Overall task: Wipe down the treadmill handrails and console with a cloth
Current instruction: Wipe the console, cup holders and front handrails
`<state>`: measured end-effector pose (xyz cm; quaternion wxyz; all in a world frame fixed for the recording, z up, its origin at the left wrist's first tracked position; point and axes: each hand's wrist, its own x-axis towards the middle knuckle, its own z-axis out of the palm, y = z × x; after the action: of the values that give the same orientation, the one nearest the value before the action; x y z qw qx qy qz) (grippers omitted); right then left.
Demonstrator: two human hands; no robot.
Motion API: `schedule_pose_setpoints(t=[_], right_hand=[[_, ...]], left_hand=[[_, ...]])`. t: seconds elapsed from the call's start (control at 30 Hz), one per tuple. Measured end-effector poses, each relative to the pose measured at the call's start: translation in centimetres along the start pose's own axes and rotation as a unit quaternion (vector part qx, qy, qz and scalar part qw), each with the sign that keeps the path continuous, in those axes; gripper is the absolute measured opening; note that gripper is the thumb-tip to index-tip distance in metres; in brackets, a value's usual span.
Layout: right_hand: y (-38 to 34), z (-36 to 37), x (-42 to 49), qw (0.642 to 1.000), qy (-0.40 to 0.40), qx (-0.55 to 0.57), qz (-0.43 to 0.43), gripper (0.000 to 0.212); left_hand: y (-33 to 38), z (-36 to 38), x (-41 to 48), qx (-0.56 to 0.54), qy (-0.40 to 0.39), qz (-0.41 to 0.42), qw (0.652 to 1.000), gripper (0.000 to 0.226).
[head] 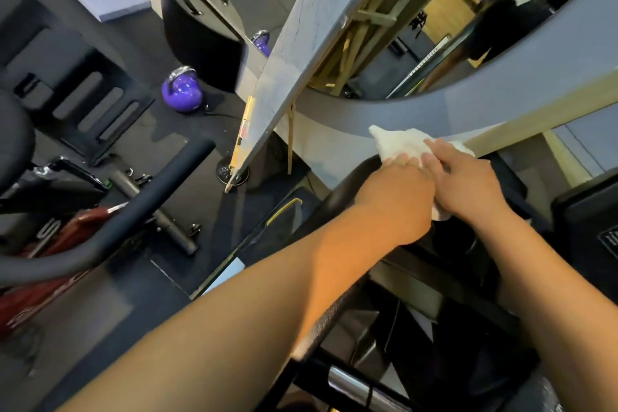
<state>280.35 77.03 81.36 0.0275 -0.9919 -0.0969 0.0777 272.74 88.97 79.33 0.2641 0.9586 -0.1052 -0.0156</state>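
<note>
A white cloth (399, 144) is held bunched against the dark curved handrail (344, 192) of the treadmill, near the picture's centre right. The left hand (398, 191) is curled round the cloth, fingers gripping it from the near side. The right hand (468, 184) is laid over the cloth just beside the left, fingers fairly straight and pressed down on it. Both forearms are stretched forward. A purple kettlebell (182, 92) is seen on the dark floor, well to the left, with a leaning board (301, 53) between it and the hands.
</note>
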Motion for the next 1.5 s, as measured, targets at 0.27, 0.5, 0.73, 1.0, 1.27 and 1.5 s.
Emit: schedule_pose_setpoints(t=[0.27,0.5,0.73,1.0,1.27,1.5], right_hand=[[-4.9,1.9,-9.5,0.977,-0.061,0.022,-0.205,0.042],[-3.5,2.7,-8.4,0.97,-0.037,-0.009,-0.24,0.043],[-3.9,1.8,-3.5,0.993,0.006,-0.003,-0.115,0.035],[-5.8,1.2,-9.1,0.97,-0.1,0.002,-0.221,0.046],[-6.4,-0.1,-8.0,0.964,-0.138,0.074,-0.214,0.032],[-4.1,1.2,-10.7,0.969,0.036,0.069,-0.234,0.034]], left_hand=[[0.4,-1.1,-12.8,-0.013,0.026,-0.062,0.998,0.054],[1.1,1.4,-12.1,0.03,0.002,-0.09,0.995,0.073],[-1.9,0.6,-6.1,-0.015,0.068,-0.05,0.996,0.052],[-0.8,0.0,-13.1,-0.013,0.017,-0.08,0.997,0.026],[-1.9,-0.1,-9.3,0.04,0.066,-0.11,0.991,0.052],[-5.8,3.1,-8.5,-0.25,0.102,-0.075,0.96,0.034]])
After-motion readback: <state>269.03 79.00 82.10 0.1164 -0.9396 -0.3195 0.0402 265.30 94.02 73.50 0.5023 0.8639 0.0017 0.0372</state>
